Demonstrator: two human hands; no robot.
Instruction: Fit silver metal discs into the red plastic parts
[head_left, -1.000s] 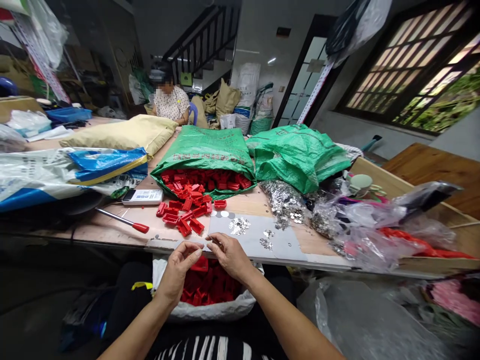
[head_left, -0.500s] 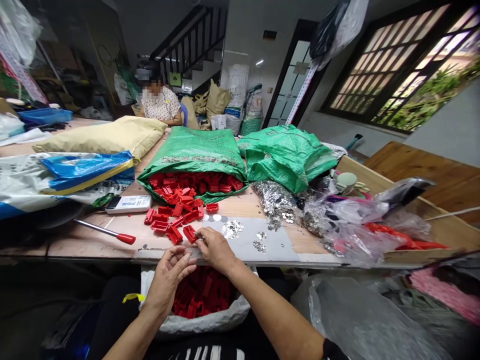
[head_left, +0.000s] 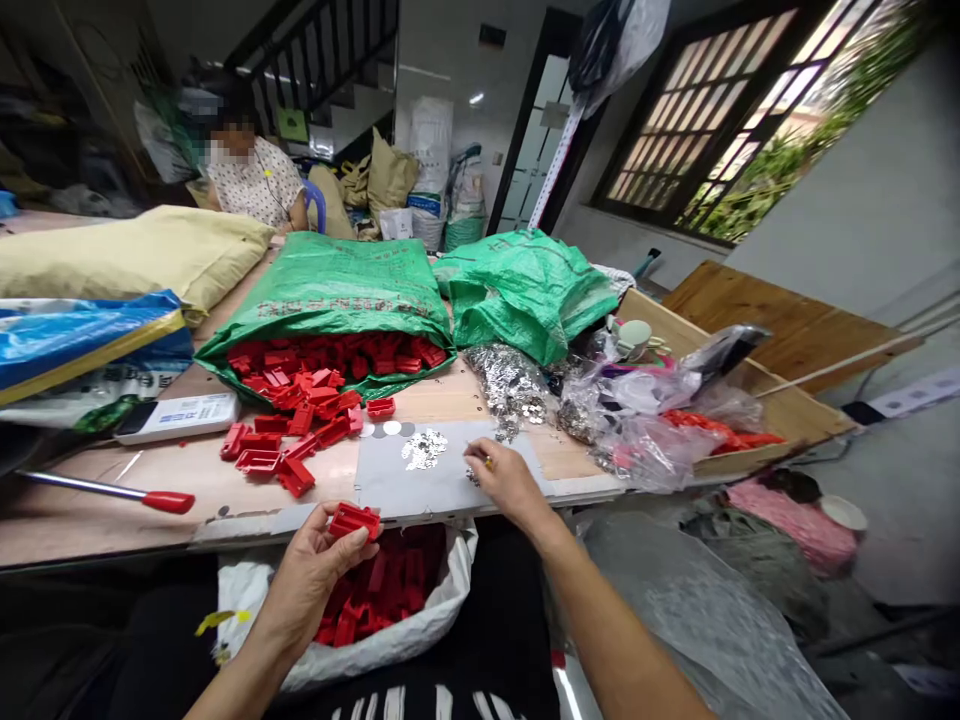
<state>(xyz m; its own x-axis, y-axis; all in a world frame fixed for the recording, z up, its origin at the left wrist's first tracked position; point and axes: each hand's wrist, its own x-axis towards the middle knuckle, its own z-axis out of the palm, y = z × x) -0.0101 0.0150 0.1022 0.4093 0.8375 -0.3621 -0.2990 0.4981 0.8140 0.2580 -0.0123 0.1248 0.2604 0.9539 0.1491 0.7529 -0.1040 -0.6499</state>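
My left hand (head_left: 311, 570) is closed round a small red plastic piece (head_left: 355, 520), held at the table's front edge above a white bag of red pieces (head_left: 390, 610) in my lap. My right hand (head_left: 506, 480) rests on a grey sheet (head_left: 390, 480), its fingertips pinched together beside a few small silver metal bits; what they hold is too small to name. A pile of silver bits (head_left: 424, 448) lies on the sheet to the left of that hand. Loose red pieces (head_left: 289, 440) lie scattered on the wooden table (head_left: 90, 510).
A green sack (head_left: 337, 290) spills red pieces behind the sheet, a second green sack (head_left: 525, 290) beside it. Clear bags of silver parts (head_left: 637, 420) sit right. A remote-like device (head_left: 176, 417) and red-handled tool (head_left: 112, 490) lie left. Another person (head_left: 251, 180) sits far back.
My left hand now holds a red piece at the table edge. My right hand has moved right from the loose red pieces to the silver bits. The view has swung right.
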